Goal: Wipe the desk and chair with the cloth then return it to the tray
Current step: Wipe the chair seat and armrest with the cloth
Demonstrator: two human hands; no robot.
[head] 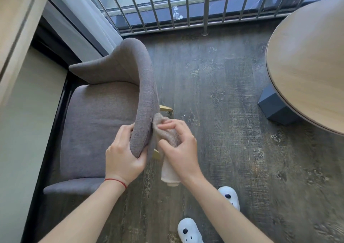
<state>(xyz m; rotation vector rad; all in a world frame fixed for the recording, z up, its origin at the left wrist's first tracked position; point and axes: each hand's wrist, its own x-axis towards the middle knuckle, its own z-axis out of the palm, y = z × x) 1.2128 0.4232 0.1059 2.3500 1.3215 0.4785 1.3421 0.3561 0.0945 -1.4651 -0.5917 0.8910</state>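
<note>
A grey upholstered chair point(100, 116) stands below me, its curved backrest running from the upper middle down to my hands. My left hand point(122, 155) grips the near end of the backrest rim. My right hand point(180, 147) holds a beige cloth point(168, 136) bunched against the outer side of the backrest; a loose end of the cloth hangs below the hand. A round wooden desk point(307, 65) fills the right edge. No tray is in view.
Dark wood-plank floor point(223, 93) lies between chair and desk. A metal railing point(186, 6) and a white curtain point(78, 19) stand at the far side. A pale cabinet point(20, 37) is at the left. My white slippers point(189, 230) are at the bottom. The desk's blue base point(275, 108) sits on the floor.
</note>
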